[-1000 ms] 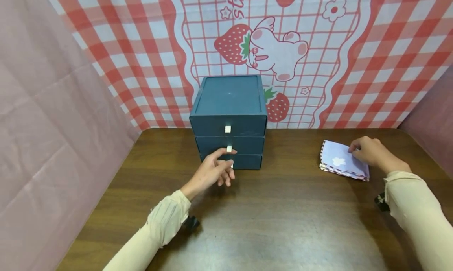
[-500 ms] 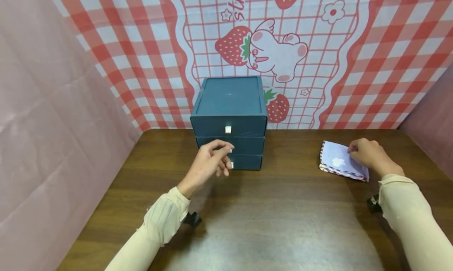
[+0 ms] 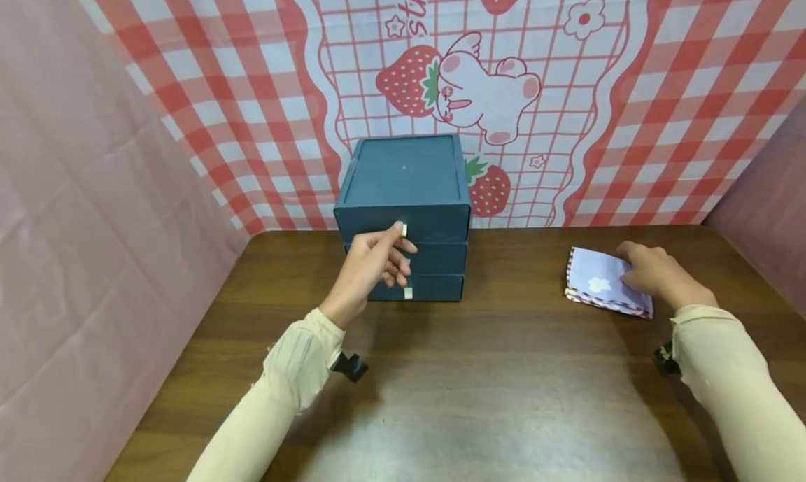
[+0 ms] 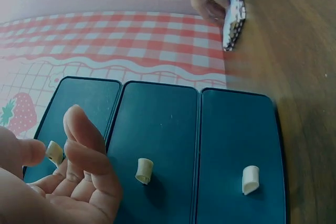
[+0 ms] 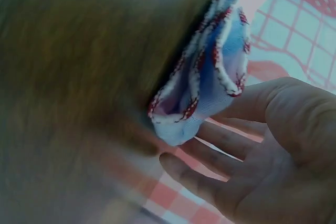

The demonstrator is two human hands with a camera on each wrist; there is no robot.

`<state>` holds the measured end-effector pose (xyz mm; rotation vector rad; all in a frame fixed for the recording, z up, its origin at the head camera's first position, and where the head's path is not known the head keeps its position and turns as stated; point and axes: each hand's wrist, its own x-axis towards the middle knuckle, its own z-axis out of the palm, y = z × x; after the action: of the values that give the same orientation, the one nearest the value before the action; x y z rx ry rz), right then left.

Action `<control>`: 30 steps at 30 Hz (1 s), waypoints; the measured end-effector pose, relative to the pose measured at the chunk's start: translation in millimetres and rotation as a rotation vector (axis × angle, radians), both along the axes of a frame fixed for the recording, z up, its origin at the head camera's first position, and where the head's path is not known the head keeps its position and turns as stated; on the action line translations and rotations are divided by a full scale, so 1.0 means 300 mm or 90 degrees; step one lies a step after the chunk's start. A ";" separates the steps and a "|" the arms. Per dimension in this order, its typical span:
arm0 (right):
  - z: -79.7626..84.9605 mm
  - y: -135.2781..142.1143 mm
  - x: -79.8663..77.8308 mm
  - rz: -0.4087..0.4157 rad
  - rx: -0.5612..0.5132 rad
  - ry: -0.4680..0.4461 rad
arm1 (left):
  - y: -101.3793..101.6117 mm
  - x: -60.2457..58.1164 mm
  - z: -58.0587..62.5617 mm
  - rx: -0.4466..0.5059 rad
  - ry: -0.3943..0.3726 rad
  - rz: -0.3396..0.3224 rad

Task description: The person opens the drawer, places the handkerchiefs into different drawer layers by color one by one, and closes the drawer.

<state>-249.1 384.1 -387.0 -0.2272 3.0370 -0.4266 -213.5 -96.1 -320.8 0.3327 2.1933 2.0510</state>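
Sleeves (image 3: pixel 271 391), pale, run off the head view's lower edge, half covering dark wrist mounts (image 3: pixel 352 367). The right hand (image 3: pixel 661 275) is at the folded lilac cloth (image 3: pixel 592 268) on the tabletop (image 3: pixel 453 377); its fingers look apart, some tips lost behind the fabric. The left hand (image 3: pixel 371 261) has thumb and index finger apart about the top tab (image 4: pixel 54 153) of the blue drawer unit (image 3: pixel 406 171), contact unclear, and partly hides the middle tab (image 4: pixel 144 170). Behind, the checked backdrop's (image 3: pixel 245 146) lettering (image 3: pixel 416 6) is cut off above.

cloth (image 3: pixel 597 266) lies right of 3 drawers (image 3: pixel 437 259)
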 end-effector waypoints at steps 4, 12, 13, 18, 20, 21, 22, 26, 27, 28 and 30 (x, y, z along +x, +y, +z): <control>0.009 -0.008 0.001 -0.006 0.034 -0.013 | 0.001 0.002 0.005 0.001 0.013 -0.014; 0.033 0.043 0.012 -0.037 0.031 -0.020 | 0.001 0.004 -0.004 0.014 0.021 -0.011; 0.034 0.047 0.018 -0.049 0.027 -0.026 | 0.003 0.002 -0.002 0.017 0.017 -0.013; 0.040 0.055 0.048 -0.106 0.019 -0.041 | 0.012 -0.009 0.008 0.036 0.004 -0.024; 0.040 0.051 0.055 -0.110 0.014 -0.046 | 0.011 -0.011 0.007 0.043 0.000 -0.021; 0.040 0.050 0.057 -0.111 0.011 -0.048 | 0.011 -0.011 0.005 0.047 -0.003 -0.020; 0.036 0.046 0.058 -0.109 0.008 -0.047 | 0.009 -0.011 0.003 0.048 -0.006 -0.018; 0.024 0.040 0.059 -0.105 0.005 -0.035 | 0.003 -0.011 -0.006 0.054 -0.003 -0.018; 0.022 0.039 0.058 -0.103 0.005 -0.029 | 0.002 -0.011 -0.009 0.056 -0.001 -0.016; 0.020 0.038 0.058 -0.100 0.005 -0.023 | 0.002 -0.011 -0.011 0.059 0.001 -0.013; 0.019 0.042 0.056 -0.090 0.004 -0.029 | 0.002 -0.010 -0.017 0.065 0.000 -0.007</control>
<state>-232.2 396.7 -381.4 -0.0032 3.0197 -0.4253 -216.5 -95.5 -325.9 0.3553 2.0866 2.1611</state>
